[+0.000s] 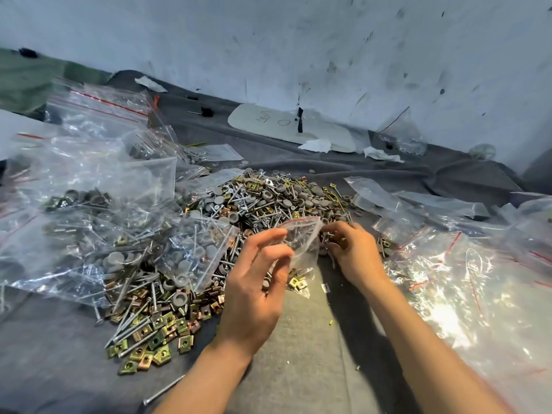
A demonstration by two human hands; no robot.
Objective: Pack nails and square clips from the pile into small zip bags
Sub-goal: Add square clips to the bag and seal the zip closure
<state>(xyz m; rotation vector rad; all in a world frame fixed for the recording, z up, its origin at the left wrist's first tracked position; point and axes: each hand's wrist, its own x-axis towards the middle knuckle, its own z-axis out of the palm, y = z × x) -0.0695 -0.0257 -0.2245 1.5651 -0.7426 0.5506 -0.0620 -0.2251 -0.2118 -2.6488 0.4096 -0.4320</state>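
A big pile point(263, 201) of nails, grey caps and brass square clips lies on the grey cloth in the middle. More square clips point(155, 339) are spread at its near left edge. My left hand point(257, 282) pinches a small clear zip bag point(300, 249) by its side, mouth up, with a few clips in its bottom. My right hand point(351, 249) is at the bag's mouth, its fingers curled round small metal pieces at the pile's near edge.
Filled zip bags point(89, 210) are heaped on the left. Empty red-striped zip bags point(466, 279) lie on the right. A single nail point(164, 389) lies near the front. A white board point(286, 127) and paper scraps rest along the stained wall behind.
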